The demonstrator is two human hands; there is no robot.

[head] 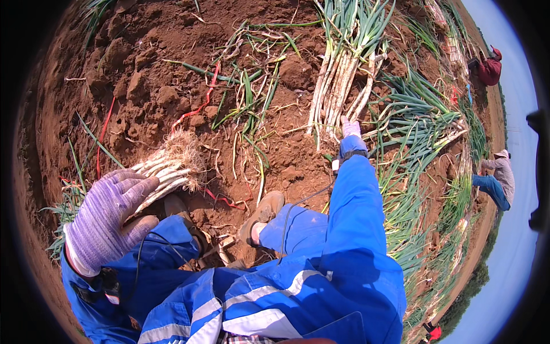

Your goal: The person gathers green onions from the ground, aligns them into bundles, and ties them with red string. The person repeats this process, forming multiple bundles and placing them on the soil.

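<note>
My left hand point(112, 210), in a purple knit glove, is over the stalks of a bunch of spring onions point(165, 172). Its thumb stands apart from the fingers, and the palm side is hidden. The bunch's pale roots point away from the glove; its leaves emerge at the far left. My right hand point(351, 127), also gloved, reaches to the root end of a second group of spring onions point(337, 81) lying on the soil. The fingers are partly hidden, so whether they close around any stalk cannot be told.
Red ties point(200, 105) and loose green leaves point(249, 92) lie on cloddy brown soil point(142, 81). A row of spring onions point(417, 120) runs along the right. Beyond it, one person point(500, 178) bends over and another point(490, 71) crouches. A cable point(296, 204) crosses my leg.
</note>
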